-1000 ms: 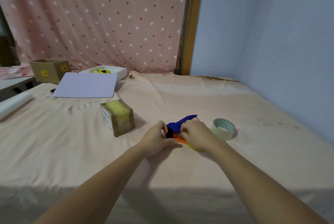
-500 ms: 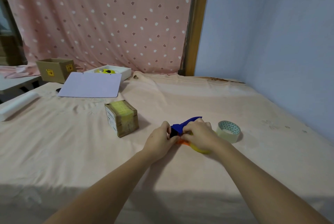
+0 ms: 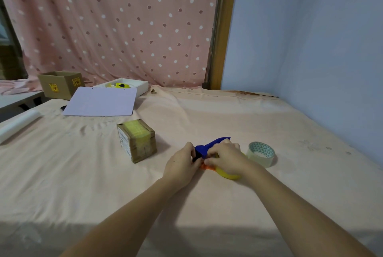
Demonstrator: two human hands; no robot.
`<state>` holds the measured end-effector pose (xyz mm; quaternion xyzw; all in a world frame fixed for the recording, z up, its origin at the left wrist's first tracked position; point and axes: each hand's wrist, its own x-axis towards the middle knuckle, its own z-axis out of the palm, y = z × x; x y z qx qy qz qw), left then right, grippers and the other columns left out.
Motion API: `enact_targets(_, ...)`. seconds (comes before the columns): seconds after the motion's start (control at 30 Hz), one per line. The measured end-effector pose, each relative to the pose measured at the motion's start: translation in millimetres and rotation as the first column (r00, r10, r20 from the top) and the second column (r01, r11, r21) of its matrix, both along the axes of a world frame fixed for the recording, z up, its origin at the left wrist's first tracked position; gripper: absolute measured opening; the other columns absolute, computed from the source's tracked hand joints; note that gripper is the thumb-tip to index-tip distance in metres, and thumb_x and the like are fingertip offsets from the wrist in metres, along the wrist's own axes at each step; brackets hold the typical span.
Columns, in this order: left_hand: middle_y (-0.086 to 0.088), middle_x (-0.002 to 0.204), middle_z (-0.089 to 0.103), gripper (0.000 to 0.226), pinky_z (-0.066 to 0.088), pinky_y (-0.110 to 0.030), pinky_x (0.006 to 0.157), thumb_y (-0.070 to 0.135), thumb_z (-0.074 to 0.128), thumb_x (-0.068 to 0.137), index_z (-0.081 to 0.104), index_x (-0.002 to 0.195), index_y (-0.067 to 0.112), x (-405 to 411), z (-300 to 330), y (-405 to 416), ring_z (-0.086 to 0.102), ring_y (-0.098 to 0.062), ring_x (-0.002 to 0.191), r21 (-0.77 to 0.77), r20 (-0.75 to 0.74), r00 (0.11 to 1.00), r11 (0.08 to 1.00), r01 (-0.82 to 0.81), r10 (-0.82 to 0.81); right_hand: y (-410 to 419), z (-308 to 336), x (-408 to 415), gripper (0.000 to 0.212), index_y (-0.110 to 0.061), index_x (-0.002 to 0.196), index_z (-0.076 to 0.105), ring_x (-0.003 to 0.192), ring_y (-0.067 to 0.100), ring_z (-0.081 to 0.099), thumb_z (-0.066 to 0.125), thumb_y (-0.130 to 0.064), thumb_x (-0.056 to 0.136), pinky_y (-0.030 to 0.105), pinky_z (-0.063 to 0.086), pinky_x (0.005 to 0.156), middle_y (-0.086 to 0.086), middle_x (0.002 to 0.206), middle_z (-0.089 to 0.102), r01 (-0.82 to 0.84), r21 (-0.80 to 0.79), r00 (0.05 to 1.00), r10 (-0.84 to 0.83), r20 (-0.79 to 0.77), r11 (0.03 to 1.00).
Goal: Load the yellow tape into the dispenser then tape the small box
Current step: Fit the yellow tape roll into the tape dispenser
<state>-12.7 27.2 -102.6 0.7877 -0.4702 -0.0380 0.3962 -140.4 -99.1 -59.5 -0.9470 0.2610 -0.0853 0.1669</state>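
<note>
A blue tape dispenser [image 3: 209,146] with an orange part lies on the cloth-covered table, mostly hidden under both hands. My left hand [image 3: 182,163] grips its left end. My right hand [image 3: 226,158] presses down on the yellow tape roll [image 3: 228,174], whose lower rim shows beneath the palm, against the dispenser. The small cardboard box [image 3: 136,140], with yellow tape on its top and side, stands to the left of my hands, apart from them.
A clear tape roll [image 3: 261,153] lies just right of my right hand. At the back left are a pale board [image 3: 101,104], a white tray [image 3: 132,86], an open cardboard box [image 3: 60,83] and a white paper roll [image 3: 18,121]. A blue wall runs along the right.
The view has shifted slightly, so everything sits a little to the right. Both hands stay on the dispenser and tape, with small finger movements only.
</note>
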Motion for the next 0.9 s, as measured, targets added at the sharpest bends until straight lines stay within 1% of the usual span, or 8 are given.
enact_targets(0.17, -0.001, 0.082, 0.065, 0.027, 0.048, -0.042, 0.068, 0.041, 0.058, 0.089, 0.043, 0.091, 0.019, -2, -1, -3, 0.06, -0.029, 0.08, -0.002, 0.008, 1.0, 1.0, -0.011, 0.011, 1, 5, -1, 0.018, -0.03, 0.099, 0.075, 0.102, 0.023, 0.033, 0.073, -0.044, 0.087, 0.037, 0.035, 0.097, -0.015, 0.09, 0.041, 0.065, 0.03, 0.997, -0.066, 0.032, 0.997)
enact_targets(0.27, 0.001, 0.084, 0.063, 0.026, 0.042, -0.039, 0.064, 0.04, 0.057, 0.091, 0.041, 0.091, 0.019, -3, 0, -5, 0.058, -0.028, 0.079, 0.001, 0.02, 1.0, 1.0, -0.016, 0.016, 1, 4, -1, 0.01, -0.038, 0.083, 0.067, 0.103, 0.021, 0.035, 0.073, -0.045, 0.085, 0.037, 0.032, 0.093, -0.013, 0.087, 0.05, 0.018, 0.01, 0.999, -0.018, 0.027, 1.0)
enact_targets(0.33, 0.001, 0.083, 0.061, 0.024, 0.04, -0.038, 0.064, 0.038, 0.056, 0.091, 0.04, 0.091, 0.019, -2, 0, -6, 0.056, -0.028, 0.078, 0.004, 0.019, 1.0, 1.0, -0.003, 0.003, -4, -1, 0, 0.018, -0.043, 0.072, 0.058, 0.11, 0.023, 0.041, 0.072, -0.051, 0.079, 0.038, 0.029, 0.089, -0.012, 0.092, 0.061, -0.005, 0.003, 1.0, 0.005, 0.001, 1.0)
enact_targets(0.43, 0.003, 0.078, 0.057, 0.02, 0.039, -0.037, 0.063, 0.033, 0.054, 0.09, 0.04, 0.091, 0.02, 1, 1, -5, 0.054, -0.027, 0.074, 0.007, 0.008, 1.0, 1.0, 0.025, -0.025, -10, -2, -1, 0.019, -0.051, 0.079, 0.061, 0.109, 0.025, 0.048, 0.069, -0.064, 0.067, 0.039, 0.033, 0.088, -0.007, 0.1, 0.066, 0.025, 0.007, 1.0, -0.025, -0.001, 1.0)
enact_targets(0.57, 0.007, 0.07, 0.057, 0.018, 0.039, -0.037, 0.061, 0.03, 0.06, 0.089, 0.045, 0.091, 0.022, 9, 0, -2, 0.049, -0.02, 0.063, -0.001, -0.028, 0.995, 0.996, 0.091, -0.091, -8, 2, -2, 0.027, -0.032, 0.092, 0.071, 0.103, 0.015, 0.045, 0.069, -0.057, 0.082, 0.038, 0.028, 0.086, -0.01, 0.094, 0.071, -0.005, -0.027, 0.999, 0.006, 0.032, 1.0)
enact_targets(0.67, 0.01, 0.083, 0.069, 0.016, 0.043, -0.03, 0.062, 0.03, 0.068, 0.083, 0.053, 0.084, 0.028, 18, -1, 0, 0.054, -0.01, 0.059, -0.059, -0.127, 0.984, 0.992, 0.115, -0.122, -9, 1, 1, 0.015, -0.04, 0.083, 0.066, 0.105, 0.016, 0.043, 0.062, -0.049, 0.093, 0.039, 0.027, 0.088, -0.01, 0.098, 0.07, 0.031, -0.013, 0.998, -0.03, 0.054, 0.999)
enact_targets(0.8, 0.017, 0.067, 0.067, 0.012, 0.046, -0.02, 0.059, 0.024, 0.076, 0.081, 0.064, 0.081, 0.024, 23, 2, 3, 0.06, -0.004, 0.059, -0.057, -0.213, 0.965, 0.988, 0.14, -0.15, -10, -7, 5, 0.023, -0.046, 0.068, 0.06, 0.109, 0.023, 0.044, 0.053, -0.053, 0.088, 0.038, 0.027, 0.081, -0.006, 0.099, 0.068, 0.077, -0.03, 0.996, -0.076, 0.041, 0.997)
enact_targets(0.9, 0.009, 0.062, 0.068, 0.006, 0.047, -0.02, 0.057, 0.017, 0.074, 0.086, 0.068, 0.087, 0.015, 24, 3, 5, 0.061, -0.008, 0.054, -0.058, -0.276, 0.947, 0.986, 0.155, -0.165, -8, -7, 6, 0.021, -0.036, 0.077, 0.065, 0.108, 0.021, 0.044, 0.054, -0.042, 0.094, 0.039, 0.028, 0.083, -0.007, 0.096, 0.069, 0.069, -0.059, 0.996, -0.065, 0.059, 0.996)
